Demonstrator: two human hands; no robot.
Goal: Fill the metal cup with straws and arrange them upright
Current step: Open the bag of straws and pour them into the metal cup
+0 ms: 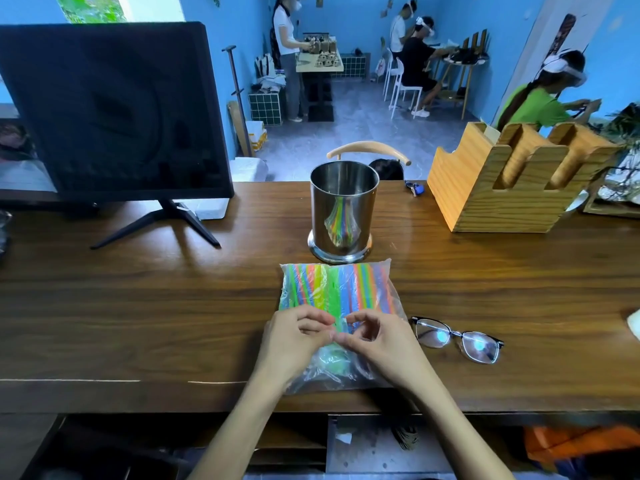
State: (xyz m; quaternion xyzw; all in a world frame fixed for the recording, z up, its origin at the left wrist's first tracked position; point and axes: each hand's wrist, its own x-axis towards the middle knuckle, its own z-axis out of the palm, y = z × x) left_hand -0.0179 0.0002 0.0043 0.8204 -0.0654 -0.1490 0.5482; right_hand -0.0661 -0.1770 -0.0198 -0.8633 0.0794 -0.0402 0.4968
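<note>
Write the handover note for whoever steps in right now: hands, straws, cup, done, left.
Left hand and right hand: both pinch the clear plastic bag at its near end.
Straws: all inside the bag, lying flat on the wooden counter.
Metal cup: upright just behind the bag, no straws showing.
Done: nothing in the cup.
Left: open the bag, load the straws, stand them upright.

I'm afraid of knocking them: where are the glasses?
The glasses lie on the wooden counter, just right of the straw bag and the right hand.
</note>
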